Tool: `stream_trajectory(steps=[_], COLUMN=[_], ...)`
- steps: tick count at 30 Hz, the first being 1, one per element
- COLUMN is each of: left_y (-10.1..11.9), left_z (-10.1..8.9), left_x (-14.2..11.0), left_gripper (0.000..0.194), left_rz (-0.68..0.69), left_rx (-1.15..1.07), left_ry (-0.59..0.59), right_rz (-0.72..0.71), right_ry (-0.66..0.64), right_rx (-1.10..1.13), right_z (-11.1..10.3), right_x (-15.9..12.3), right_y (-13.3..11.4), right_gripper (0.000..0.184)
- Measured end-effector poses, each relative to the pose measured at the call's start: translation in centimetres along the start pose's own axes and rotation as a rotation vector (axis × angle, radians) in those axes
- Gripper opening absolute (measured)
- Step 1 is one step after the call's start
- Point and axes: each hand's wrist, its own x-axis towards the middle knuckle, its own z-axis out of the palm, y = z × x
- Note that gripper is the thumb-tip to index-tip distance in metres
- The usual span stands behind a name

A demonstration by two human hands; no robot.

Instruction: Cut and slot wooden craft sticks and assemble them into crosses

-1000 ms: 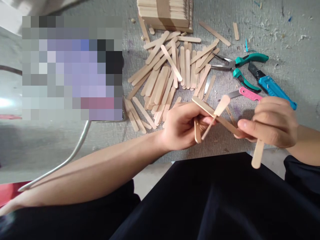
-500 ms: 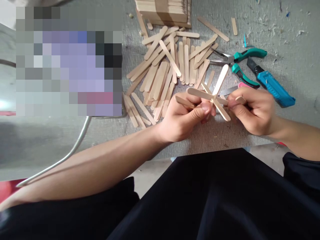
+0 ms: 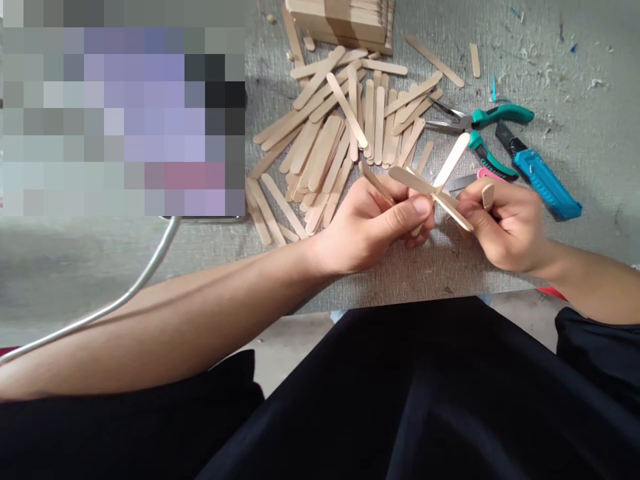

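Several crossed wooden craft sticks (image 3: 454,160) meet at one joint between my two hands, above the near edge of the table. My left hand (image 3: 385,220) is closed on this craft stick assembly, its thumb pressed close to the crossing. One stick end (image 3: 374,180) juts up beside the left fingers. On the other side, my right hand (image 3: 503,217) is closed on the assembly too, and a short stick end (image 3: 487,195) pokes out above its fingers. How the sticks join inside the hands is hidden.
Loose craft sticks (image 3: 320,153) lie heaped behind my left hand, with a banded stack (image 3: 340,27) beyond. Teal-handled pliers (image 3: 467,123), a blue utility knife (image 3: 547,183) and a pink-handled blade (image 3: 487,175) lie behind my right hand. A pale cable (image 3: 145,273) runs at left.
The assembly has turned, so its sticks now fan out as a cross. My right hand has moved inward and shifted its hold; my left thumb has come up near the joint.
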Motion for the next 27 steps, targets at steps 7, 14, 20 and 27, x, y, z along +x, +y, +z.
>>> stream_trajectory(steps=[7, 14, 20, 27], left_y=[0.0, -0.1, 0.8, 0.6], left_z=[-0.1, -1.1, -0.7, -1.2], left_x=[0.2, -0.2, 0.1, -0.4], left_gripper=[0.049, 0.044, 0.040, 0.038], left_rz=[-0.037, 0.035, 0.147, 0.187], left_rx=[0.040, 0.256, 0.384, 0.461], left_ry=[0.016, 0.066, 0.028, 0.037], right_rz=[-0.004, 0.013, 0.029, -0.102], right_ry=[0.051, 0.053, 0.035, 0.110], right_rx=[-0.106, -0.074, -0.080, -0.118], right_z=[0.4, 0.6, 0.3, 0.0], right_x=[-0.3, 0.1, 0.2, 0.2], right_y=[0.4, 0.4, 0.4, 0.1], right_gripper=[0.029, 0.030, 0.024, 0.020])
